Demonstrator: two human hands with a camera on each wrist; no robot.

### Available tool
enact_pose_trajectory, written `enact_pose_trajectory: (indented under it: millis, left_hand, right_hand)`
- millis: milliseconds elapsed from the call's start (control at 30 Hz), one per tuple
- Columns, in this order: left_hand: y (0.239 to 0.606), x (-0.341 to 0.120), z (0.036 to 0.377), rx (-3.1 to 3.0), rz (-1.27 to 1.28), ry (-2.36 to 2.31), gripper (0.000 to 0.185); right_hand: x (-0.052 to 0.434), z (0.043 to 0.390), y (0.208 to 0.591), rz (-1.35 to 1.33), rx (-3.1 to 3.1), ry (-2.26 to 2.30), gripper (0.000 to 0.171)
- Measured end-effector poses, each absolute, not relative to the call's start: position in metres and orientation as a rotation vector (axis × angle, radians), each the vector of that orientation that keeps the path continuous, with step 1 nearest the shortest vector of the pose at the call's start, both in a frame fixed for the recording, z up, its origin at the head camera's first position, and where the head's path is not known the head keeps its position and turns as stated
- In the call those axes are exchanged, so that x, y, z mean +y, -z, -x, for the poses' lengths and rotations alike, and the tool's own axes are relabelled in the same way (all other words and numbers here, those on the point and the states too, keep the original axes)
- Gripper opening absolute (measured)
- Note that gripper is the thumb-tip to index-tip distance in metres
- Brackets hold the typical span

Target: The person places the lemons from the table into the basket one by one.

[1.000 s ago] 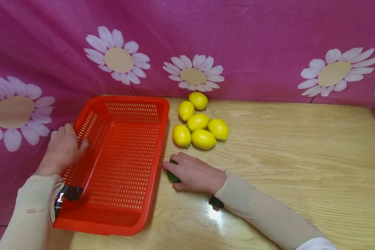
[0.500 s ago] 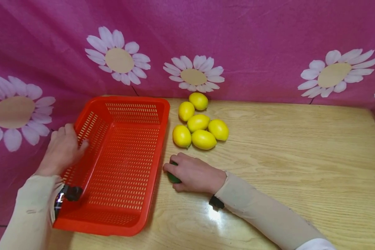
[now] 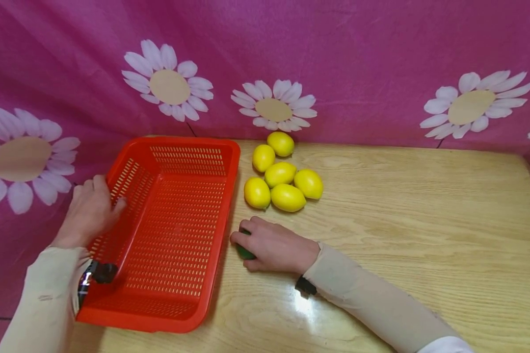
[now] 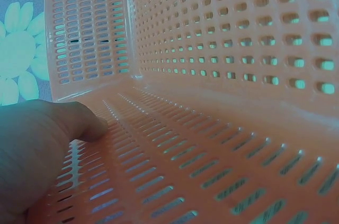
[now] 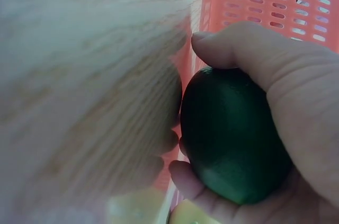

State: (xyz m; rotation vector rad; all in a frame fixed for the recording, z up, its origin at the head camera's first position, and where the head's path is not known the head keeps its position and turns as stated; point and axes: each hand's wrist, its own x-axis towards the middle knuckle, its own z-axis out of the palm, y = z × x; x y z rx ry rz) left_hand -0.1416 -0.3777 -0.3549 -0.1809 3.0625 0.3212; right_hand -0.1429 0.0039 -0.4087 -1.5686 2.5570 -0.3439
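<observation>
A: Status on the hands?

B: The right hand [image 3: 276, 245] is curled round a dark green fruit [image 5: 233, 134], thumb over the top, fingers tucked underneath. The fruit is held low on the wooden table [image 3: 402, 206], right beside the near long wall of the red basket [image 3: 172, 230]. The left hand [image 3: 88, 211] is clamped on the basket's left rim, thumb hooked inside the wall, fingers outside.

A: Where is that relative to the rest?

B: Taken from the basket's centre, the green fruit sits at about 3 o'clock, just outside the wall. Six yellow lemons [image 3: 282, 179] are clustered at roughly 1 o'clock from the right hand, near but apart from it.

A: How should the lift be handled?

B: Judgement only: the grip should be kept wrapped, not pinched, as the skin looks smooth and glossy. The fruit should be raised clear of the rim before being carried across. The basket is best kept pinned by the left hand so it isn't shoved if bumped.

A: Fruit appearance?

B: Oval, deep green, faint sheen, no blemishes visible. Mostly hidden by the hand in the head view.
</observation>
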Motion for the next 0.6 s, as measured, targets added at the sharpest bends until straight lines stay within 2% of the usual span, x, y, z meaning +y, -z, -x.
enact_pose_trajectory:
  millis: [600]
  left_hand:
    - [0.3548, -0.3765, 0.1415, 3.047, 0.212, -0.329, 0.045]
  right_hand:
    - [0.0024, 0.1407, 0.4040, 1.604, 2.569, 0.346, 0.043]
